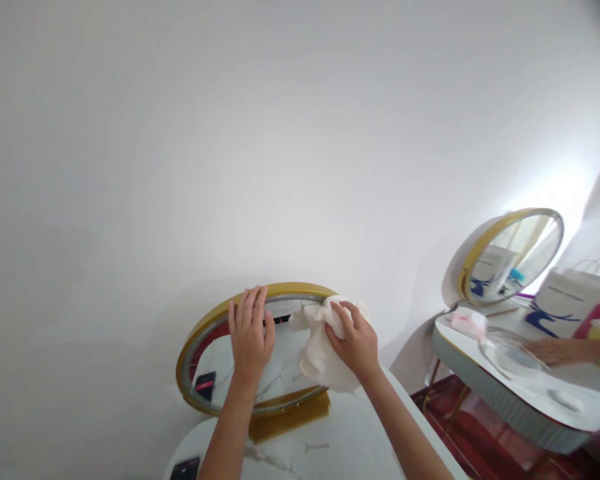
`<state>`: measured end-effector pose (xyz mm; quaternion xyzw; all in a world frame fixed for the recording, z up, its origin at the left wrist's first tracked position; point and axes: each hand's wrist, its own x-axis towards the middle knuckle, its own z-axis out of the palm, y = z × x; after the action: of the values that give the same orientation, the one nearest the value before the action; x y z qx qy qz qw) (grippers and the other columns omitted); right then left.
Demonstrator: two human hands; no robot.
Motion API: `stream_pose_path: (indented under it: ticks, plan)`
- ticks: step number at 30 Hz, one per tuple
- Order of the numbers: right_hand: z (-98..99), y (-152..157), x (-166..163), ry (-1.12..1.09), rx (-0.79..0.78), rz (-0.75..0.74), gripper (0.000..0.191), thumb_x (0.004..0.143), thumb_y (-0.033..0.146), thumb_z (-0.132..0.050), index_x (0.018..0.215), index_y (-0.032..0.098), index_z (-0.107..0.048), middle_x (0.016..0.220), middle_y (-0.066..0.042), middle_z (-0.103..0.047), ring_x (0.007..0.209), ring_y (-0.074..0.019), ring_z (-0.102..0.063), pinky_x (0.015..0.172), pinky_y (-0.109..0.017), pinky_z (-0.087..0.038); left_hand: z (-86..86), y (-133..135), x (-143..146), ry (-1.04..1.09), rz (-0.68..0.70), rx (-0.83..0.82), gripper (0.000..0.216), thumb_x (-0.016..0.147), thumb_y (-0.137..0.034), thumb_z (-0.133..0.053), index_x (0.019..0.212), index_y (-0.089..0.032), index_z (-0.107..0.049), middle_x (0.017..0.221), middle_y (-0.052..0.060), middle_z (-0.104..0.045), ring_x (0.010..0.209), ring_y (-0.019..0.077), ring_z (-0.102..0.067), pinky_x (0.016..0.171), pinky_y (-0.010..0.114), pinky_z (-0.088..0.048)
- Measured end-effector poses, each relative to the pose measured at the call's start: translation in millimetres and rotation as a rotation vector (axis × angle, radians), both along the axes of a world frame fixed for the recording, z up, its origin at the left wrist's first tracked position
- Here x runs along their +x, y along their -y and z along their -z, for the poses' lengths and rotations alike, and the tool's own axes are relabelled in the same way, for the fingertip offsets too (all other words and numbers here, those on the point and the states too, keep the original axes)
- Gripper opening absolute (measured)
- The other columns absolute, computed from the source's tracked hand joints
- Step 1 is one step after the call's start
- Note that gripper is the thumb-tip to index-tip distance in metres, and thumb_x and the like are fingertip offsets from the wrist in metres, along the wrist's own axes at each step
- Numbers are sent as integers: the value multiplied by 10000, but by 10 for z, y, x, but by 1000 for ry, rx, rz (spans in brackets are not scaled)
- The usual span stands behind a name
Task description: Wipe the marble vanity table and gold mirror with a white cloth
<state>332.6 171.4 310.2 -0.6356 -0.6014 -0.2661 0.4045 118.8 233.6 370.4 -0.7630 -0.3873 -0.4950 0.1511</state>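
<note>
An oval-looking mirror [287,363] with a gold frame leans against the white wall, its gold base resting on a marble-patterned table [305,460]. My left hand [251,330] lies over the upper left of the mirror, fingers stretched out and fingertips on the frame's top edge; it holds nothing. Bunched in my right hand [355,337] is a white cloth [320,360], pressed at the mirror's upper right rim. The cloth hangs down and hides the right part of the glass.
A black phone [185,469] lies at the table's front left and is reflected in the glass. To the right, a second table [510,393] holds another gold-framed mirror [525,253], a paper bag [560,300] and a pink-and-white packet [469,323]. Another person's hand [555,351] reaches over it.
</note>
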Motion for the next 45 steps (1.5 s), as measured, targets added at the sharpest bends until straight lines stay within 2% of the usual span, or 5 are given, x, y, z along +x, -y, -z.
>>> stream_pose_path:
  ticks: [8,17,26,38,45]
  plan:
    - [313,9,333,150,-41,-43,420,865,336,-517,1272,240,-478,1184,-88,-544,980,-210,-550,767,-310,-463,-31,118,676,-262,94,21,517,856,-203,-444,1363,-270,-374,1386,14,-435,1339,256,-273,1108,467,-205]
    - [-96,-3,327,187,-39,-140,493,869,358,-522,1344,325,-393,1276,-53,-501,1044,-205,-523,818,-315,-428,154,48,780,-217,28,23,457,870,-223,-447,1323,-276,-437,1365,22,-455,1335,274,-257,1102,495,-178]
    - [357,-5,648,116,0,-101,438,872,338,-514,1305,320,-450,1215,-53,-536,1008,-195,-548,822,-303,-450,181,-16,823,-196,11,12,420,875,-248,-436,1293,-273,-474,1328,30,-488,1317,266,-277,1102,493,-163]
    - [-234,-147,372,204,-38,-248,471,851,361,-543,1309,342,-439,1262,-35,-513,1023,-198,-513,815,-312,-408,185,15,861,-148,-3,-21,379,891,-235,-384,1244,-246,-521,1297,47,-510,1313,261,-276,1107,499,-127]
    - [196,-151,591,84,38,-234,467,844,343,-560,1298,341,-454,1262,-31,-519,1042,-204,-517,876,-331,-421,189,20,857,-145,5,-33,369,887,-247,-402,1237,-249,-519,1283,42,-522,1310,252,-283,1108,483,-129]
